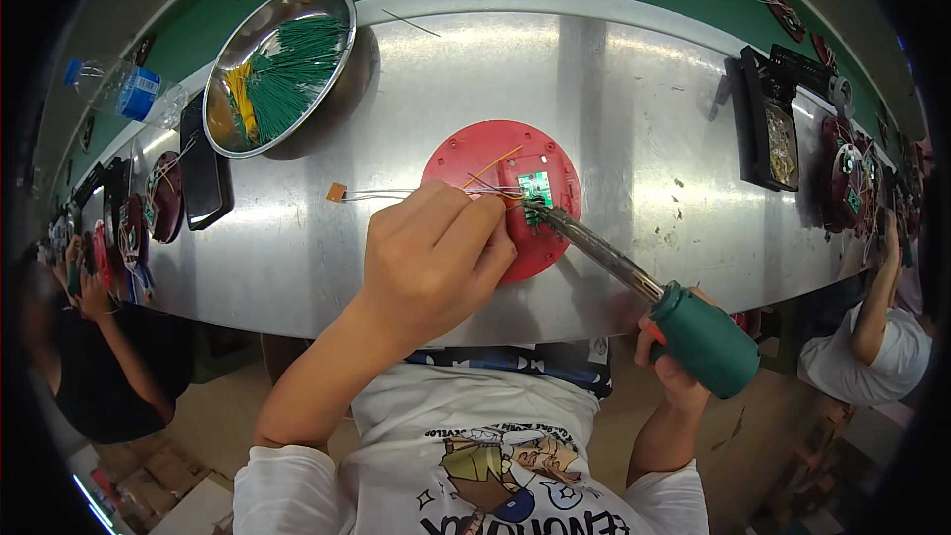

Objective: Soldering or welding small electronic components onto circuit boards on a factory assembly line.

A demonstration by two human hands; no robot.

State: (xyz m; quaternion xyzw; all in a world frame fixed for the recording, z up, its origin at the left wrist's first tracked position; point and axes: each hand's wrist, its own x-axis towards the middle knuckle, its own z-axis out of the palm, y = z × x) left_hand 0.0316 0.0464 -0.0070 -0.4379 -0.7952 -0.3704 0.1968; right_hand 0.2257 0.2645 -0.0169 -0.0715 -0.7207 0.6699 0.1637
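A round red plastic cover (540,253) lies on the metal bench with a small green circuit board (536,185) on it. My right hand (679,372) grips a soldering iron (703,337) by its dark green handle, and the iron's tip meets the board. Over the cover's left part, my left hand (431,248) pinches thin wires against the board's edge; its fingertips partly hide them. White wires run left from there to a small orange-brown square piece (337,193). A yellow wire (495,164) sticks up above my fingers.
At the upper left stands a steel bowl (347,15) of cut green and yellow wires, beside a plastic bottle (124,89) and a black tray (208,188). A black soldering stand (768,129) is at the right. Co-workers (114,337) sit on both sides, with more red covers (847,173) near them.
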